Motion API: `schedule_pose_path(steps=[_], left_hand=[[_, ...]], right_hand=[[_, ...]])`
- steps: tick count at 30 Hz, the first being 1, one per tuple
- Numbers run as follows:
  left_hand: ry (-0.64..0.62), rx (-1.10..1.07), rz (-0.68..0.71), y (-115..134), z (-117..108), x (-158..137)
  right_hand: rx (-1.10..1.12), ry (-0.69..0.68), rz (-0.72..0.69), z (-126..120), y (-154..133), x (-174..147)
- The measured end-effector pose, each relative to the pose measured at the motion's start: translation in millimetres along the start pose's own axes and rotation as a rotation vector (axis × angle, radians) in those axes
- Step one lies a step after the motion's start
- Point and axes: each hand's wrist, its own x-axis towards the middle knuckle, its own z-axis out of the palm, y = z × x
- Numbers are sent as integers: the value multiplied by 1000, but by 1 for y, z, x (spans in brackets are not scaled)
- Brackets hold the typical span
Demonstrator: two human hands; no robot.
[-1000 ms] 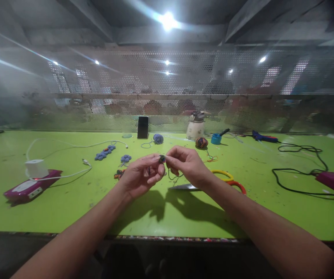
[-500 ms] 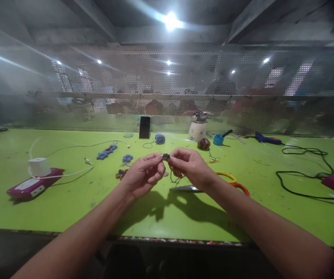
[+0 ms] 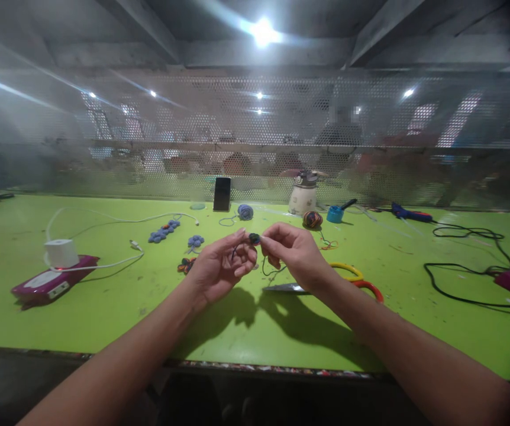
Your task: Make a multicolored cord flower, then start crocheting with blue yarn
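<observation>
My right hand pinches a small dark green and blue yarn piece between thumb and fingertips, above the table. At its other side is my left hand, thumb and forefinger together at the piece's edge, the other fingers curled with the palm partly up. A dark strand crosses those fingers. Another dark yarn tail hangs below the right fingertips. Large scissors with yellow and red handles lie partly under my right wrist. Beside my left hand are a multicoloured yarn flower and a blue yarn flower.
On the green table lie a strip of joined blue flowers, a blue yarn ball and a multicoloured ball. Behind stand a phone and bottle. A purple power strip with white cable sits left.
The yarn piece has turned and shows a rounder face. My left thumb and forefinger have drawn back slightly to the left, and a dark strand now shows across the left fingers.
</observation>
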Motion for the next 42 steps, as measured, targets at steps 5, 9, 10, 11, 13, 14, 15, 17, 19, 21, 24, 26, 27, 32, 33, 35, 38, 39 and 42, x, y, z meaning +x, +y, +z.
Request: schedule_pose_path(steps=[5,9,10,11,13,14,15,17,19,21,24,26,27,32,33,35,38,39,42], left_hand=[[10,95,15,-2,0,1],[19,120,14,-1,-1,2],[13,127,13,-1,-1,1],[2,133,11,-1,-1,1],[-39,141,8,0,1,0],[-67,140,9,1,1,-1],[-96,137,11,1,2,-2],[-152,129,12,2,2,-3],[-205,124,12,2,3,-4],[-263,127,10,3,2,-6],[-338,127,22,3,1,-8],[-382,110,27,3,1,-10],[-401,96,23,3,1,-10],[-420,40,-16,2,2,-12],[-411,34,-20,2,2,-12],[-392,22,-31,2,2,-11],[-380,-5,-60,3,2,-10],[-376,-12,-74,3,2,-9],[-349,-25,-85,2,2,-8]], right_hand=[[-200,19,-136,0,2,-1],[-343,40,-237,-2,3,-2],[-345,38,-231,-2,3,-2],[-332,32,-215,-2,3,-2],[-257,7,-166,-2,2,-2],[-204,-10,-139,-1,2,-1],[-152,-26,-113,-1,1,-1],[-65,-51,-66,-1,-1,-1],[-11,-73,-31,-1,-4,-1],[29,-99,-24,0,-6,-2],[81,-142,-23,0,-9,-4],[110,-173,-3,0,-11,-6],[123,-187,9,0,-12,-7],[142,-199,36,2,-18,-10],[143,-194,38,2,-18,-10],[153,-186,48,3,-18,-9],[164,-178,66,4,-14,-8],[162,-177,72,4,-13,-7],[155,-174,83,4,-9,-7]])
